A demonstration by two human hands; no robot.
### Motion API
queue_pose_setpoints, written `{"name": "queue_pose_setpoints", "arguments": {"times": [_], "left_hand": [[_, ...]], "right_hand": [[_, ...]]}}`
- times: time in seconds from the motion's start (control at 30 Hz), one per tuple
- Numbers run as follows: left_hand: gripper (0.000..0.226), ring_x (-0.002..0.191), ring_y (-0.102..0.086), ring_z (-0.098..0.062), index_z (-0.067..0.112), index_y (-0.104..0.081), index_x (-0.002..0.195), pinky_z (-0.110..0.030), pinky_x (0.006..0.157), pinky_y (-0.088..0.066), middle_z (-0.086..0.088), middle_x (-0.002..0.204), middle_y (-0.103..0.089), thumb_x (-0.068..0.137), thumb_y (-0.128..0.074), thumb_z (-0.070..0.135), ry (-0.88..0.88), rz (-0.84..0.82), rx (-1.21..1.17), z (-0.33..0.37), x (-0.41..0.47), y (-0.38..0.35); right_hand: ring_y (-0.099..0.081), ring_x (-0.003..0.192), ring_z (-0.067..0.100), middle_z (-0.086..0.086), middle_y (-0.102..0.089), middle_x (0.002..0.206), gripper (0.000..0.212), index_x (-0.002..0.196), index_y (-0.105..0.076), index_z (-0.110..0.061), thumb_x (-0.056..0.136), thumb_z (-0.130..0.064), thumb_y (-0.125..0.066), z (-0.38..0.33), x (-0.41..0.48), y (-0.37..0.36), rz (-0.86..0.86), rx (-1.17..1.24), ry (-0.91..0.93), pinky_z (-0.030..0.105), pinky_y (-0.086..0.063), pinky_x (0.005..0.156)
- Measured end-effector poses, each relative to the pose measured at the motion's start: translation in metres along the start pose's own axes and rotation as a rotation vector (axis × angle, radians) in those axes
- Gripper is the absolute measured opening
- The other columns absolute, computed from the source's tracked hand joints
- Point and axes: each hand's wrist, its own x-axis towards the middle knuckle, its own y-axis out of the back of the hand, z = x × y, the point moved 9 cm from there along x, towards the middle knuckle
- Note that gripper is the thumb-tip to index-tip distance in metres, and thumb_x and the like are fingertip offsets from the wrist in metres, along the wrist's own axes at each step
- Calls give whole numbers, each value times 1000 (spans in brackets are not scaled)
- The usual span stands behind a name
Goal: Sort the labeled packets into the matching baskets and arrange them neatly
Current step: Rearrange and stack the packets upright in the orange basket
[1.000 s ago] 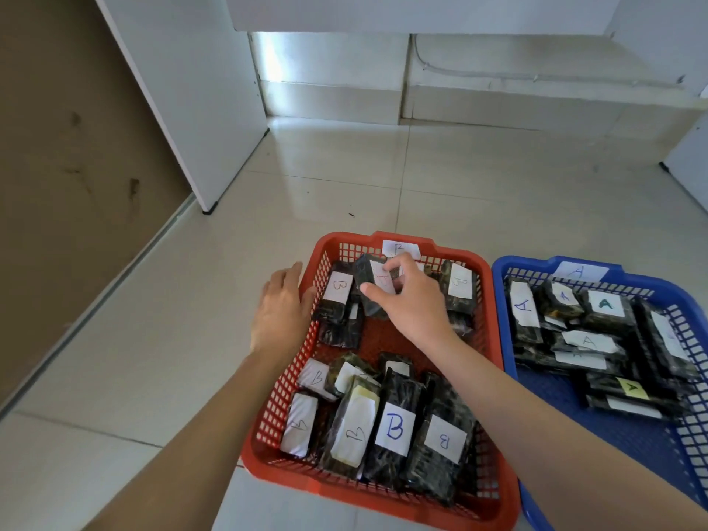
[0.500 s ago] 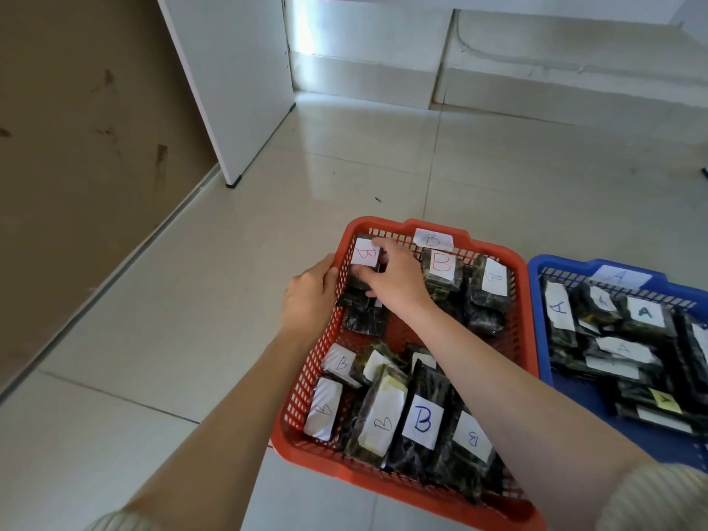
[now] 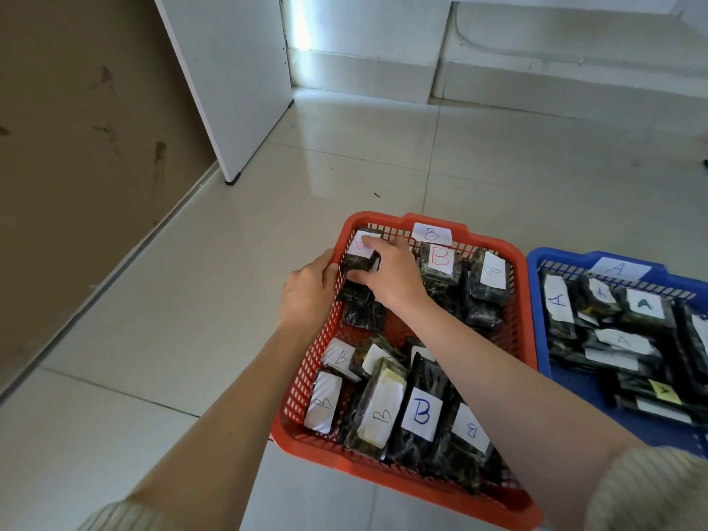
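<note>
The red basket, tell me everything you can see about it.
The red basket is a rectangular tray of what looks like plastic, with lattice walls and a solid rim. It sits on the tiled floor, alongside a blue basket. A white paper tag marked B is stuck on its far rim. Dark wrapped packets with white B labels lie inside. The left hand grips its left wall; the right hand holds a packet in its far left corner.

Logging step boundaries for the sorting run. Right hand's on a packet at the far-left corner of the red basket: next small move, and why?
Probably press that packet down flat into the corner and let go. The right hand holds it in the red basket, tagged B, whose wall the left hand steadies. It sits tilted atop other packets; its red letter is partly covered, so I can't confirm it.
</note>
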Motion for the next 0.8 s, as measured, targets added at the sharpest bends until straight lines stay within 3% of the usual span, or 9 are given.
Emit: {"name": "queue_pose_setpoints", "arguments": {"times": [0.1, 0.13, 0.2, 0.3, 0.37, 0.47, 0.63, 0.73, 0.8], "left_hand": [[38, 95, -64, -21, 18, -46, 137, -28, 82, -50, -6, 116, -66, 102, -35, 25, -20, 9, 11, 1, 0, 0], [37, 93, -64, -21, 18, -47, 136, -26, 80, -49, -6, 115, -66, 102, -35, 25, -24, 8, 20, 2, 1, -1], [36, 88, -61, -20, 16, -50, 134, -24, 76, -46, -7, 112, -66, 102, -36, 23, -35, 18, 47, 3, 2, -1], [33, 95, -59, -21, 11, -54, 130, -26, 81, -45, -9, 115, -62, 99, -43, 19, -72, 91, 82, 3, 1, 5], [32, 106, -54, -21, 9, -57, 127, -24, 88, -42, -8, 118, -59, 97, -47, 18, -98, 128, 90, 5, -4, 8], [27, 113, -46, -18, 11, -62, 119, -22, 91, -31, -2, 118, -59, 95, -52, 18, -199, 164, 151, 11, -18, 12], [11, 92, -52, -20, 17, -70, 93, -33, 75, -42, 3, 93, -67, 82, -69, 19, -617, 50, 436, 30, -52, 10], [32, 112, -40, -16, 28, -61, 117, -34, 89, -30, 13, 115, -60, 86, -63, 35, -674, -286, 777, 26, -65, -22], [41, 116, -32, -14, 32, -56, 124, -36, 95, -23, 18, 120, -57, 85, -61, 40, -683, -394, 954, 24, -66, -36]], "right_hand": [[-43, 125, 23, 7, -43, 133, 53, 130, -50, -25, 82, -32, -71, -3, -16, 16, 37, 91, 33, 37, -37, 106], [-51, 115, 19, 3, -51, 123, 43, 123, -55, -24, 83, -31, -69, -4, -23, 18, -10, 90, 45, 36, -42, 101], [-57, 100, 13, -2, -59, 110, 34, 115, -60, -22, 85, -36, -67, 0, -41, 8, -274, 43, 18, 33, -45, 94], [-46, 124, 18, -2, -48, 136, 54, 130, -51, -26, 82, -43, -68, 13, -76, -17, -720, -146, -36, 26, -35, 92], [-35, 134, 18, -3, -35, 147, 60, 135, -45, -29, 82, -42, -69, 19, -87, -24, -812, -221, -26, 27, -30, 95], [-49, 117, 14, -4, -51, 131, 47, 125, -55, -27, 82, -35, -70, 16, -84, -23, -738, -117, 20, 28, -41, 94], [-57, 96, 12, -6, -59, 105, 26, 109, -60, -22, 85, -22, -69, 29, -68, 11, -508, 81, -9, 26, -44, 79], [-59, 95, 16, -4, -60, 104, 26, 109, -60, -20, 85, -22, -69, 46, -59, 40, -295, 129, -50, 31, -48, 80], [-58, 95, 15, -3, -61, 104, 30, 112, -61, -19, 84, -24, -70, 54, -59, 53, -209, 172, -88, 32, -48, 81]]}}
